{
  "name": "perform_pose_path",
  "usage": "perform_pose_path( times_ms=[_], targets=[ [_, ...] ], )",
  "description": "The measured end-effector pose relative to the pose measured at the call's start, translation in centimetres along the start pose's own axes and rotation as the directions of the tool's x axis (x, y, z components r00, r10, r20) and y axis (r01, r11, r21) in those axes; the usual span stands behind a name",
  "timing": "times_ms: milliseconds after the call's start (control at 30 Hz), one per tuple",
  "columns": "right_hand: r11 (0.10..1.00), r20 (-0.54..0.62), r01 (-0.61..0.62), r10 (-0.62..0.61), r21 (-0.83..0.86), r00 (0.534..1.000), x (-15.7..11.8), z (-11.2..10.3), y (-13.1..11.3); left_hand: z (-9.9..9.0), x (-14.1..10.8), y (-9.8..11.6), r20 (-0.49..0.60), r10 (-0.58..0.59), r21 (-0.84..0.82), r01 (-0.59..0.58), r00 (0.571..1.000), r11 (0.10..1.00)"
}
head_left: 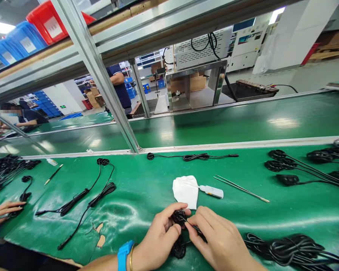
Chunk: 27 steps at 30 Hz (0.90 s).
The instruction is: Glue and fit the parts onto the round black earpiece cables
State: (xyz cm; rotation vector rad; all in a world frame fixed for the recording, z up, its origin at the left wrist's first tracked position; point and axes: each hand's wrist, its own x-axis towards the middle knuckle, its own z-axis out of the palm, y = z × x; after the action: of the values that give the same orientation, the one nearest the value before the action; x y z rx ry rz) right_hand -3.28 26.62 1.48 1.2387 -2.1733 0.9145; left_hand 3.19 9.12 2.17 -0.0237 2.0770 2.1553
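Near the front edge of the bench, my left hand (159, 235) is closed around a small round black cable head (179, 216). The thumb and fingers of my right hand (217, 235) pinch the thin black cable where it meets that head. Below my left thumb hangs another black round piece (179, 249), partly hidden by the hand. Just beyond my hands lies a folded white cloth (185, 190), with a small clear dropper bottle (211, 191) touching it. To the right of the bottle rest thin metal tweezers (241, 188).
Coiled black cables (290, 246) lie at right front, more cable heads (282, 162) behind them. Two bundled cables (101, 194) lie left; one cable (196, 156) runs along the back edge. A co-worker's hand (4, 212) is far left. A metal post (101, 79) stands ahead.
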Motion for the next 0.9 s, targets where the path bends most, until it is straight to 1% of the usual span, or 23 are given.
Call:
perform_pose_path(
  times_ms=[167, 300, 400, 500, 633, 733, 800, 900],
  targets=[
    [1.0, 0.022, 0.023, -0.023, -0.017, 0.999, 0.1, 0.0, 0.0, 0.3, 0.0, -0.2, -0.04, -0.062, 0.027, 0.063, 0.997, 0.998],
    [1.0, 0.029, 0.024, -0.024, -0.012, 0.999, -0.2, 0.2, 0.1, 0.5, 0.3, 0.0, -0.09, -0.053, 0.053, 0.058, 0.995, 0.997],
    [0.999, 0.037, 0.033, -0.032, -0.021, 0.999, -0.4, 0.3, 0.0, 0.5, 0.6, 0.2, -0.086, -0.039, 0.103, 0.048, 0.996, 0.994],
    [0.998, 0.04, 0.034, -0.032, -0.046, 0.999, -0.4, 0.3, -0.1, 0.4, 0.4, 0.1, -0.091, -0.005, 0.203, 0.023, 0.996, 0.979],
    [0.987, 0.004, 0.03, -0.03, -0.161, 1.0, -0.1, -0.1, -0.5, 0.3, -0.3, -0.5, -0.087, 0.029, 0.418, 0.01, 0.996, 0.909],
    [0.971, -0.004, 0.054, -0.057, -0.234, 0.998, 0.1, -0.4, -0.7, 0.2, -0.7, -0.5, -0.048, 0.044, 0.477, -0.016, 0.998, 0.879],
    [0.975, 0.007, 0.06, -0.06, -0.215, 0.998, 0.1, -0.4, -0.7, 0.2, -0.7, -0.4, -0.028, 0.062, 0.483, -0.041, 0.998, 0.875],
    [0.995, 0.019, 0.023, -0.021, -0.098, 1.0, -0.1, -0.3, -0.4, 0.0, -0.5, -0.3, -0.007, 0.048, 0.427, -0.04, 0.999, 0.903]
  ],
)
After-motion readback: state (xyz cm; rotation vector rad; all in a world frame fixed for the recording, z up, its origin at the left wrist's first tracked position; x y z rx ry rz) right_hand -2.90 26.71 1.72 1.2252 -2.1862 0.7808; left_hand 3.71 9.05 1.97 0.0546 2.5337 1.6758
